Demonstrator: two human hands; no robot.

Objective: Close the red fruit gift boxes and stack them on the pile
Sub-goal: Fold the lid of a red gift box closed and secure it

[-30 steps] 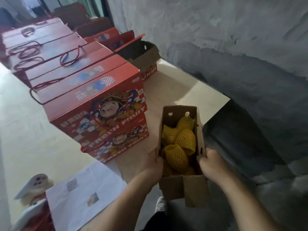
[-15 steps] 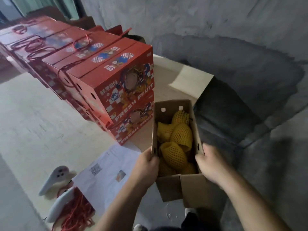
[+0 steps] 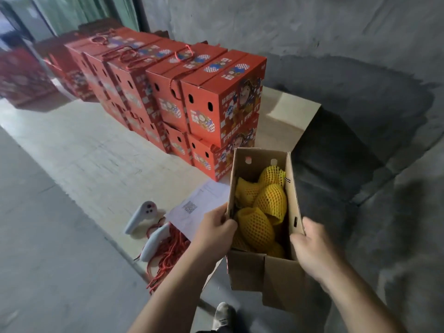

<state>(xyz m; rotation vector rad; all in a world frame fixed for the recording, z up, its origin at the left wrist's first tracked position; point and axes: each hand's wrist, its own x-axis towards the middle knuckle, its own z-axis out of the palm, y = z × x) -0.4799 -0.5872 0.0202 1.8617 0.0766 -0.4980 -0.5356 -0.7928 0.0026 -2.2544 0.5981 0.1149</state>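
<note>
While the open box (image 3: 262, 207) hangs in front of the person, its brown inside faces up and its near flaps (image 3: 262, 272) fold down toward the camera. From the head view, the left hand (image 3: 213, 233) grips the box's left wall, fingers curled over the rim and reaching inside. The right hand (image 3: 312, 251) holds the right wall near its near corner, fingers curled against the cardboard. Inside lie several fruits wrapped in yellow foam netting (image 3: 264, 212), packed from the far end to the near end.

Beyond the box, a pale board (image 3: 84, 152) on the floor carries the pile of closed red gift boxes (image 3: 192, 99), stacked two high in a row that runs toward the board's far left end. Red cord handles (image 3: 182, 56) lie on their tops. The held box is near the pile's nearest end, over the board's near right edge.

Near the board's near edge rest two white handheld controllers (image 3: 141, 216), a sheet of white paper (image 3: 199, 207) printed with a square code, and a loose bundle of red cords (image 3: 168, 253), which spills over the edge. A shoe (image 3: 222, 316) shows below on the grey concrete floor (image 3: 48, 260).
</note>
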